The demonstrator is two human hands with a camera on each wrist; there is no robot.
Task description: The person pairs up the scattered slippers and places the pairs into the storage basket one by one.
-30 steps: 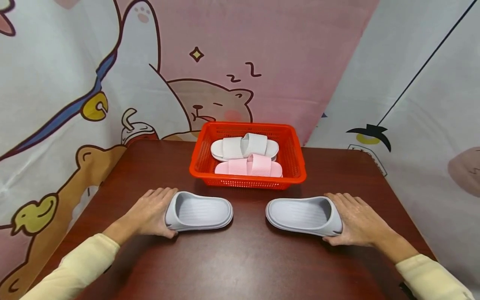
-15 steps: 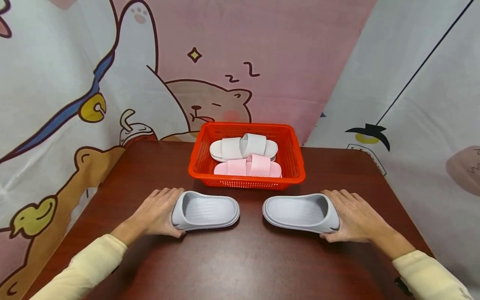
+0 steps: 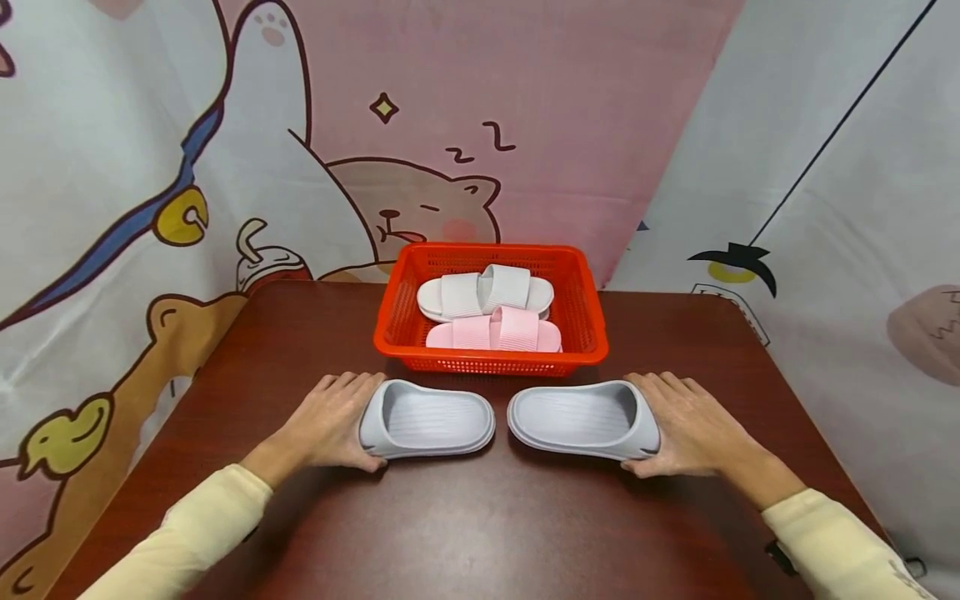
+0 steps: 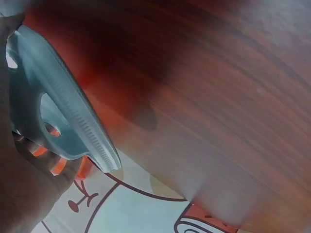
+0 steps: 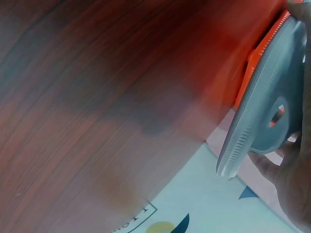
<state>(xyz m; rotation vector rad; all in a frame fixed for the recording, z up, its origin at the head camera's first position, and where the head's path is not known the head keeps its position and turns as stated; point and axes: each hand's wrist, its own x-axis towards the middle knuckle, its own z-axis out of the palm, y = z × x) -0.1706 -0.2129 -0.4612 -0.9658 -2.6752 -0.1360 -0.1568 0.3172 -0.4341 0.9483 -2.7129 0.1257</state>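
In the head view my left hand (image 3: 333, 423) grips a grey slipper (image 3: 431, 419) round its toe end, thumb on the near side and fingers on the far side. My right hand (image 3: 678, 425) holds the matching grey slipper (image 3: 577, 415) the same way. Their heel ends face each other across a narrow gap, soles down. Both wrist views show the slippers from the side, the left one (image 4: 63, 97) and the right one (image 5: 272, 97), each with a cut-out in its upper. The palms hide parts of the toes.
Just beyond the slippers stands a red plastic basket (image 3: 491, 358) holding a white pair of slippers (image 3: 461, 296) and a pink pair (image 3: 472, 333). The dark brown table (image 3: 480, 525) lies under everything. A printed cartoon cloth (image 3: 570, 125) hangs behind and along the sides.
Both hands have moved inward with the grey slippers, the left one to the right and the right one to the left. The gap between the heels has narrowed.
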